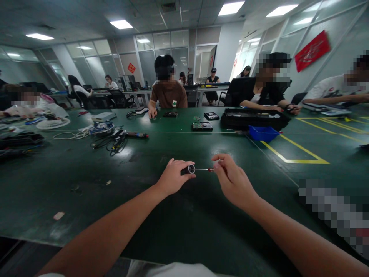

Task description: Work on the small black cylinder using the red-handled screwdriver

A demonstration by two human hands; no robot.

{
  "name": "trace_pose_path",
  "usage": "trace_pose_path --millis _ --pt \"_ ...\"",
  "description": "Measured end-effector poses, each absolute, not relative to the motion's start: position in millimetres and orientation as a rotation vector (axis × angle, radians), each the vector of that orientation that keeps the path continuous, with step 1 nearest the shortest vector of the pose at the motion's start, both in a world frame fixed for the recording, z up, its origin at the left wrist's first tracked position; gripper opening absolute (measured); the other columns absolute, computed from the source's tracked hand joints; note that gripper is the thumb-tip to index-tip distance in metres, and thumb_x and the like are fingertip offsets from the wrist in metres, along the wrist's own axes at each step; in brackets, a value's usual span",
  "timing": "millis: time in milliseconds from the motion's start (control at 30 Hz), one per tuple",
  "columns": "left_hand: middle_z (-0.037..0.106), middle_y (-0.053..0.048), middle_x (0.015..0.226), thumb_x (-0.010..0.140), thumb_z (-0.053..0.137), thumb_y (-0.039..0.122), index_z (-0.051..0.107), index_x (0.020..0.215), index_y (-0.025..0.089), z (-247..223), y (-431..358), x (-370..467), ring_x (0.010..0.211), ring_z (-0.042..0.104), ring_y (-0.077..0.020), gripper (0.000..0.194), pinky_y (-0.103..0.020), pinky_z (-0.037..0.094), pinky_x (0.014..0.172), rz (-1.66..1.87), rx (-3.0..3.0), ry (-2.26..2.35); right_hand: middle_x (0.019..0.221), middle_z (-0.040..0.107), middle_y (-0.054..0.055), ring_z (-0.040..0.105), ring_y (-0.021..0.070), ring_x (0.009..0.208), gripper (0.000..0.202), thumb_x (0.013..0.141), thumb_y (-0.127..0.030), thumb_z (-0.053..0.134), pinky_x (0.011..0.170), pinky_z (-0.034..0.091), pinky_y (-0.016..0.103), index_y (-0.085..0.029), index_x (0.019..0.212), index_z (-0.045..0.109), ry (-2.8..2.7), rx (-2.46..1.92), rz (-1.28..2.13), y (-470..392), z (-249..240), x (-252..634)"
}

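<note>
The table (161, 215) is covered in a dark green mat, smooth with a dull sheen that throws back the ceiling lights, scuffed and marked with pale flecks. On the table, the left hand (172, 177) closes its grip on a small cylinder (191, 169) with a shiny, metal-looking rim; a thin bright metal shaft (201, 169) runs from it to the right hand (232, 181). Far behind the cylinder on the table stands a glossy blue plastic tray (263, 133).
</note>
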State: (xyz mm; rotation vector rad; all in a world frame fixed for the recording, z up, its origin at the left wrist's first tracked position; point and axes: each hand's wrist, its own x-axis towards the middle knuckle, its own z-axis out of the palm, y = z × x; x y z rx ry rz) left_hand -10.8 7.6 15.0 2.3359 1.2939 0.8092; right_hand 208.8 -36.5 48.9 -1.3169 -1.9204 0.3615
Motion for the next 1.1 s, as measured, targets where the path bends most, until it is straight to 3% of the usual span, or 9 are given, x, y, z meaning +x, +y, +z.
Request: trace_pose_path --millis 167,333,433,533,667,800,1100 --pt "0.069 -0.003 0.118 0.088 0.07 0.038 0.064 0.123 0.029 15 8 -12 0.115 0.059 -0.0246 0.037 -0.056 0.025 0.116 0.819 2.331 1.326 0.094 0.068 0.008 0.066 0.0228 0.083 0.019 0.098 -0.034 0.045 0.069 0.048 0.034 -0.022 0.111 0.052 -1.918 -1.224 0.336 -34 46 208" --pt "0.069 -0.002 0.119 0.086 0.072 0.038 0.064 0.123 0.029 13 7 -10 0.116 0.059 -0.0239 0.038 -0.056 0.023 0.117 0.776 2.352 1.314 0.062 0.057 -0.001 0.055 0.0178 0.054 0.036 0.103 -0.042 0.031 0.054 0.038 0.031 -0.023 0.095 0.06 -1.943 -1.355 0.384 -33 50 210" --pt "0.07 -0.002 0.117 0.086 0.072 0.037 0.064 0.122 0.029 13 7 -10 0.114 0.06 -0.0242 0.037 -0.057 0.025 0.116 0.776 2.343 1.322 0.07 0.06 0.0 0.056 0.0175 0.057 0.028 0.102 -0.037 0.035 0.057 0.04 0.032 -0.021 0.112 0.056 -1.94 -1.304 0.378 -35 48 210" --pt "0.07 -0.002 0.116 0.087 0.071 0.037 0.064 0.122 0.029 14 7 -10 0.114 0.06 -0.0244 0.037 -0.058 0.025 0.116 0.793 2.326 1.322 0.086 0.065 0.004 0.062 0.0195 0.071 0.025 0.1 -0.033 0.042 0.065 0.045 0.033 -0.02 0.119 0.051 -1.87 -1.231 0.431 -36 44 208" --pt "0.069 -0.002 0.119 0.086 0.072 0.036 0.064 0.122 0.029 15 5 -9 0.115 0.059 -0.0242 0.038 -0.059 0.022 0.117 0.791 2.342 1.3 0.092 0.067 0.006 0.063 0.0208 0.08 0.024 0.096 -0.042 0.051 0.073 0.05 0.036 -0.021 0.105 0.058 -1.628 -1.195 0.658 -27 38 207" --pt "0.067 0.0 0.125 0.088 0.07 0.033 0.063 0.123 0.033 17 5 -9 0.122 0.055 -0.0225 0.036 -0.059 0.012 0.121 0.829 2.429 1.257 0.071 0.059 0.002 0.058 0.0184 0.061 0.03 0.095 -0.049 0.047 0.065 0.054 0.038 -0.022 0.088 0.056 -1.241 -1.118 1.032 -11 35 212" --pt "0.067 -0.001 0.124 0.087 0.07 0.037 0.063 0.124 0.032 14 5 -9 0.12 0.056 -0.0241 0.038 -0.06 0.015 0.12 0.798 2.38 1.296 0.081 0.065 0.004 0.063 0.0191 0.074 0.028 0.098 -0.045 0.046 0.071 0.051 0.036 -0.021 0.096 0.059 -1.553 -1.212 0.641 -20 35 212"
